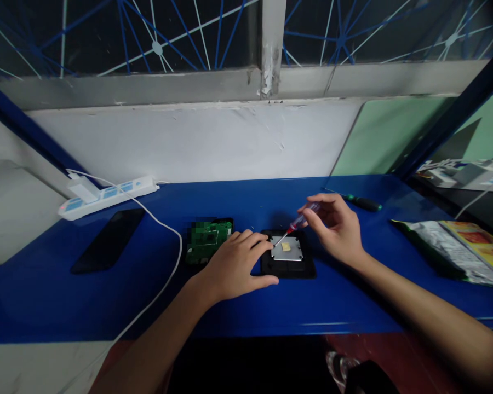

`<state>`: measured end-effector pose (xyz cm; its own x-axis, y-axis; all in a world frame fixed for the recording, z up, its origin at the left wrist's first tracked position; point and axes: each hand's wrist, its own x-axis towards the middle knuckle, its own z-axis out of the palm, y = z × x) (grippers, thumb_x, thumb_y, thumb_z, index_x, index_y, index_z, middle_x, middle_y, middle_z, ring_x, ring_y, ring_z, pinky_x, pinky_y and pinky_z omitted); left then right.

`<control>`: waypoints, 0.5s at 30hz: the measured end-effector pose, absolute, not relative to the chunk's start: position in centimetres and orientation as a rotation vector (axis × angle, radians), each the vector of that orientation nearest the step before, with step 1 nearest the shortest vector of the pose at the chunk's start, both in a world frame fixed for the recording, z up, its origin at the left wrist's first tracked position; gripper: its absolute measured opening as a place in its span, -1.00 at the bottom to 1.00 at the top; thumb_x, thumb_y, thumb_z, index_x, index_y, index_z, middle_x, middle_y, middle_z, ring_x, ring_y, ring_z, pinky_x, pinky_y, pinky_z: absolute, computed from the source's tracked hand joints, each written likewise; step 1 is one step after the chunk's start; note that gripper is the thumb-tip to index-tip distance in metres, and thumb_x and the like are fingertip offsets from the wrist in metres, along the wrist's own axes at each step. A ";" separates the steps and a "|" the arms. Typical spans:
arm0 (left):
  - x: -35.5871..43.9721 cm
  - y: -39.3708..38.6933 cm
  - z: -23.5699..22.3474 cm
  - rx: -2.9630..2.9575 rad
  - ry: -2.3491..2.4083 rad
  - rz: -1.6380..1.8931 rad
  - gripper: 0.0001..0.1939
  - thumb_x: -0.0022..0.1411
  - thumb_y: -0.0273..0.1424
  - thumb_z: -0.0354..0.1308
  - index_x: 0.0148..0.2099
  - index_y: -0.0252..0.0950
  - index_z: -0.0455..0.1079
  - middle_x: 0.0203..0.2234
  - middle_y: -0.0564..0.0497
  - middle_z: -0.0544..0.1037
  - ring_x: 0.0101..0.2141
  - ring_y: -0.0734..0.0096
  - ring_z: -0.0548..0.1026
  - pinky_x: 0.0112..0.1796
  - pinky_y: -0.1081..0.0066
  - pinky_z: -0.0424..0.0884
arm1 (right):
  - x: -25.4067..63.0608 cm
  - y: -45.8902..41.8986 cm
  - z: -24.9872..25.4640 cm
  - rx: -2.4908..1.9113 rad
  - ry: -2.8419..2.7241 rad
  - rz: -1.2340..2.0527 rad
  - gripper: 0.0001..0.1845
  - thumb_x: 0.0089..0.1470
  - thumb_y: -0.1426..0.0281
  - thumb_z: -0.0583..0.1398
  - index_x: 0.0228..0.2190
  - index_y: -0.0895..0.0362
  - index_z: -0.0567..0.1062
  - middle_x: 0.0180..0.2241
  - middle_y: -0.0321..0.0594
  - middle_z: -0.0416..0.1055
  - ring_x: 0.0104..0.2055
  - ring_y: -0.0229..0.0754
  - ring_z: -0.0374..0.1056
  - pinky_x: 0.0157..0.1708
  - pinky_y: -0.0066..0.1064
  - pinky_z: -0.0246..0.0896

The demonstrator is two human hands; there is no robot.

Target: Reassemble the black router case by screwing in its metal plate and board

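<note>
My right hand is closed round the clear handle of a screwdriver with a red collar. Its tip points down at the left part of a silver metal plate, which carries a small yellowish pad. The plate lies inside a black plastic cover on the table. My left hand has its fingers apart, index fingertip at the plate's left edge near the screwdriver tip, thumb by the cover's lower left. Left of that hand, partly behind it, sits a green circuit board in a black casing.
On the blue table a black phone lies left, near a white power strip with a white cable. A green-and-black screwdriver and a foil packet lie right. A white wall stands behind.
</note>
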<state>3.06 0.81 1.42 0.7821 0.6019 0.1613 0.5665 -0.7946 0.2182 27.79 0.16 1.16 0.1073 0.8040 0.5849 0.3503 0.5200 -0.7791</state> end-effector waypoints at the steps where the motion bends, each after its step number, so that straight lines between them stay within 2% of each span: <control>1: 3.0 0.8 1.3 2.817 0.926 0.342 -0.44 0.20 0.01 0.30 0.10 -0.21 0.39 0.09 -0.06 0.49 0.02 0.07 0.44 0.03 0.11 0.34 | 27.8 0.2 1.1 -1.047 -1.484 0.447 -0.73 0.15 0.34 0.28 -0.12 0.10 0.41 -0.33 -0.23 0.56 -0.43 -0.25 0.53 -0.37 -0.36 0.49; 15: 3.1 0.9 1.3 2.816 0.926 0.330 -0.44 0.19 0.01 0.30 0.09 -0.22 0.39 0.09 -0.07 0.48 0.03 0.07 0.44 0.03 0.10 0.34 | 27.6 0.1 0.9 -1.025 -1.494 0.443 -0.72 0.15 0.36 0.29 -0.10 0.09 0.42 -0.31 -0.24 0.57 -0.40 -0.25 0.54 -0.35 -0.36 0.51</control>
